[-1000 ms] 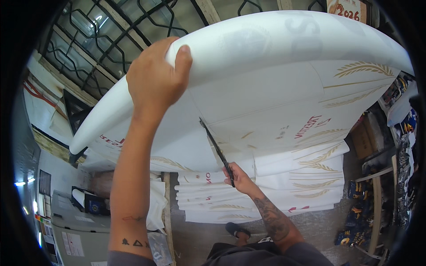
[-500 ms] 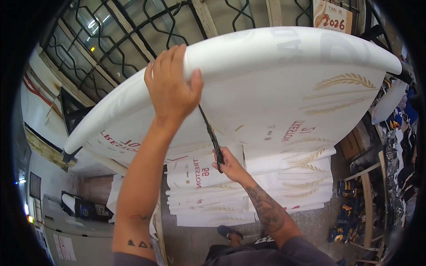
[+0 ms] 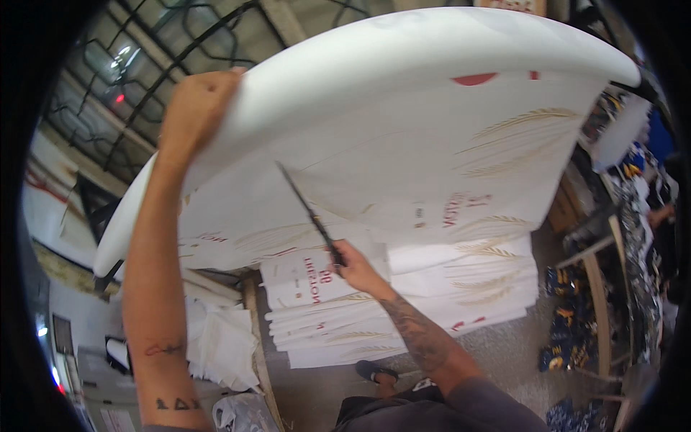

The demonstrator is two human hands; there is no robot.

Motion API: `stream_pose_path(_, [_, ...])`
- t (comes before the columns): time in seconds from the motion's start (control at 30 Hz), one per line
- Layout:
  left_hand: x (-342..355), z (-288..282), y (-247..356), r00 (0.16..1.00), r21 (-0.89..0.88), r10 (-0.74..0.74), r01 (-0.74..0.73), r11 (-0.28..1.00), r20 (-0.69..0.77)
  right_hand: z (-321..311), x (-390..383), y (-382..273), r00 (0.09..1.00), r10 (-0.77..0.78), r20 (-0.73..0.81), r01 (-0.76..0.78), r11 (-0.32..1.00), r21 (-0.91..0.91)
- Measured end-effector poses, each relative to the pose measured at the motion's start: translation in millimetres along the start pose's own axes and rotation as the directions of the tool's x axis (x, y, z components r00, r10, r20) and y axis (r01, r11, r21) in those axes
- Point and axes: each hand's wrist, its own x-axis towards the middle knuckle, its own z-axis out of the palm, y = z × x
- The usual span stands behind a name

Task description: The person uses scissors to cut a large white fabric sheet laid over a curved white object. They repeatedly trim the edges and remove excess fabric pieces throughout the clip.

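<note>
My left hand point(image 3: 196, 115) grips the long white roll point(image 3: 403, 54) at its upper left, fingers curled over the top. A printed white sheet point(image 3: 389, 173) hangs from the roll, with gold wheat motifs and red lettering. My right hand point(image 3: 353, 265), lower in the middle, holds long dark scissors point(image 3: 309, 210) whose blades point up-left against the sheet, below the roll; whether they touch it is unclear. More printed sheets point(image 3: 489, 284) lie in folds beneath, above the floor near my foot.
A metal window grille point(image 3: 165, 50) stands behind the roll. At the right are a cluttered rack point(image 3: 633, 180), a wooden frame point(image 3: 597, 302), dark printed items point(image 3: 561, 331) and another person's hand point(image 3: 658, 216). Pale cloths point(image 3: 219, 338) and a grey cabinet are at the lower left.
My left hand has moved left along the roll, its knuckles now uppermost. The scissors and my right hand have moved up and left, and the view has shifted.
</note>
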Motion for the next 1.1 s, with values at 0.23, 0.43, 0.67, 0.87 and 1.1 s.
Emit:
stream_pose_path(0.23, [-40.3,22.8,9.3,0.855,0.275,0.285,-0.176,0.945,-0.434,-2.6,-9.9,-19.3,0.997,-0.047,0.054,0.045,0.998,0.041])
stream_pose_path(0.43, [-63.4,57.7,4.3,0.716,0.419,0.453,-0.243,0.875,-0.531,-8.3,8.4,-33.0,0.958,-0.285,0.025,0.285,0.948,-0.138])
stream_pose_path(0.67, [-13.1,14.5,8.0,0.967,0.193,0.069,-0.021,0.981,-0.244,-21.1,15.1,-14.2,0.994,0.043,0.097,-0.059,0.984,0.170])
stream_pose_path(0.87, [4.4,-6.1,28.9,0.913,0.108,-0.037,0.088,0.990,-0.407,-12.5,-3.7,-0.9,0.996,-0.026,0.080,0.009,0.978,0.211])
stream_pose_path(1.1, [-52.2,57.3,9.1,0.718,0.335,0.404,-0.247,0.909,-0.567,-26.7,-0.2,17.1,0.999,-0.023,0.033,0.020,0.996,0.083])
